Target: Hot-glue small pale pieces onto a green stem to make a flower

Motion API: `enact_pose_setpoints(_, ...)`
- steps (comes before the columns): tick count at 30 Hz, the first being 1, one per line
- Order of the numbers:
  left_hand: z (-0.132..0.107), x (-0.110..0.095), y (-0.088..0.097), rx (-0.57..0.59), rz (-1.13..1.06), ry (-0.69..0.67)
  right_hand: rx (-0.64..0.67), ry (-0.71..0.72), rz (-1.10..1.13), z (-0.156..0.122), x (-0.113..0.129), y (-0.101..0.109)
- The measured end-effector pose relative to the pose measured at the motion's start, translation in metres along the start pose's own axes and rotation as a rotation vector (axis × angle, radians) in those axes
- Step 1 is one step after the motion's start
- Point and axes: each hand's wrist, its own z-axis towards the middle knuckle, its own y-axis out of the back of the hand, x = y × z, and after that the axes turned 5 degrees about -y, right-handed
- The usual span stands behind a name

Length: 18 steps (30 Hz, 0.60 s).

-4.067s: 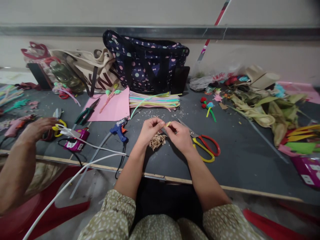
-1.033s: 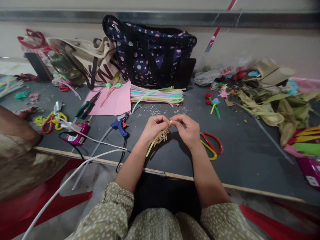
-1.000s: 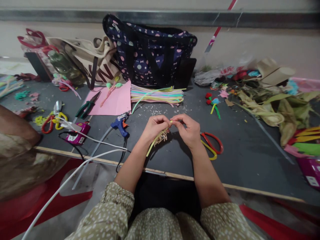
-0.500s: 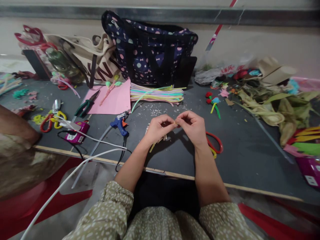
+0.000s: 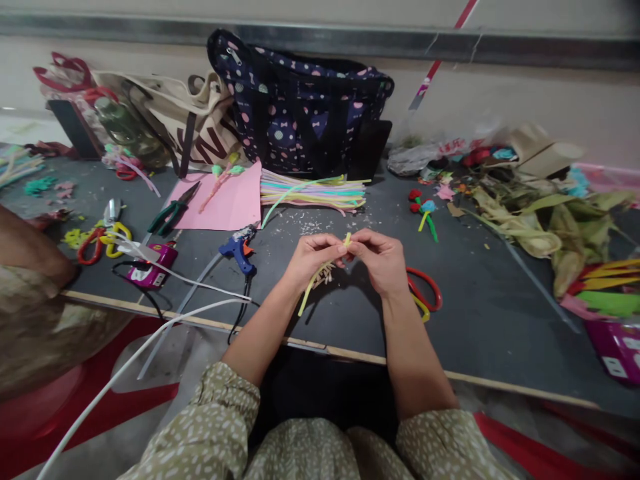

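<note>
Both hands meet over the middle of the dark table, fingertips pinched together. A yellow pipe cleaner (image 5: 311, 288) runs out below my left hand (image 5: 319, 257), which grips it. My right hand (image 5: 376, 257) pinches the same pipe cleaner at its upper end, where a short yellow tip stands up between the fingers. Short pale cut pieces (image 5: 327, 273) lie on the table just beneath the left hand. Scissors with red and yellow handles (image 5: 426, 290) rest beside my right wrist, their blades hidden behind it.
A blue glue gun (image 5: 239, 252) lies left of my hands, its cords crossing the table edge. Behind are a pipe cleaner bundle (image 5: 320, 191), pink paper (image 5: 230, 210) and green pliers (image 5: 173, 212). A small red-and-blue flower piece (image 5: 425, 212) lies right. Another person's arm (image 5: 35, 247) is at left.
The yellow pipe cleaner shows more now, with its tip upright between my fingers and its tail further out below the left hand. My hands have stayed almost in place.
</note>
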Motion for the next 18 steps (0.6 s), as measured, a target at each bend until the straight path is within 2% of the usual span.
enact_pose_setpoints(5,0.001,0.0,0.002,0.006,-0.089,0.12,0.028,0.025,0.02,-0.001,-0.006,-0.002)
enact_pose_setpoints(12,0.0,0.001,0.005,0.039,-0.134,0.175,0.093,0.035,0.092,-0.002,-0.012,-0.001)
enact_pose_setpoints(18,0.002,0.004,0.005,-0.01,-0.212,0.194,0.017,0.059,0.044,-0.001,-0.011,-0.004)
